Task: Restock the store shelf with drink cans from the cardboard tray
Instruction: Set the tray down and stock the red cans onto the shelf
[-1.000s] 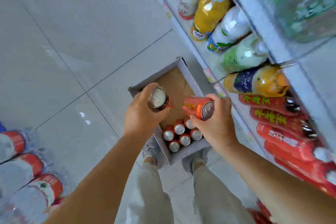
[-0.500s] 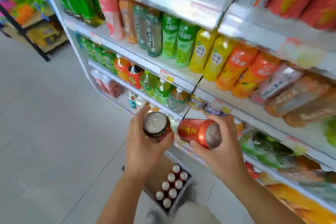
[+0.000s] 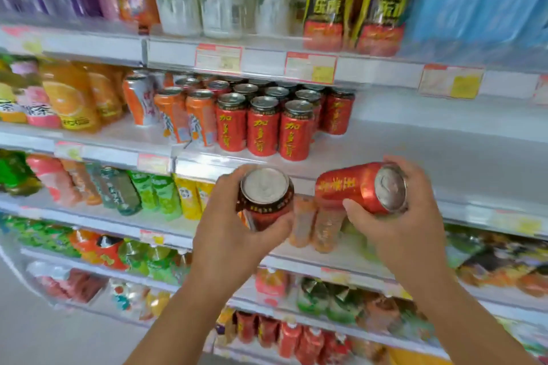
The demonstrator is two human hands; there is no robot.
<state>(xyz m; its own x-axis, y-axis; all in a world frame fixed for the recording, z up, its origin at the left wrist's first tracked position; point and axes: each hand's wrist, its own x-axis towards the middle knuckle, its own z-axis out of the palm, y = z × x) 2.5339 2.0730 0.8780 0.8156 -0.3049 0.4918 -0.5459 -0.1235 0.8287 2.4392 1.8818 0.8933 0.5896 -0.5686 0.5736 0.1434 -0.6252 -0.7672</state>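
Left hand (image 3: 234, 234) wrapped around an upright red can (image 3: 265, 198), right hand (image 3: 406, 225) clasping a sideways red can (image 3: 360, 187), shelf (image 3: 430, 157) with standing red cans (image 3: 264, 127) just above both.

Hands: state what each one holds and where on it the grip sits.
The left hand holds a red can around its lower body, top facing the camera. The right hand holds another red can sideways, its grip around the top end.

I see two bare forearms coming up from the bottom edge, no sleeves in view. Left hand (image 3: 234, 234) and right hand (image 3: 406, 228) bare too: no gloves, rings, watch or bands. Fingers (image 3: 354, 210) short-nailed.
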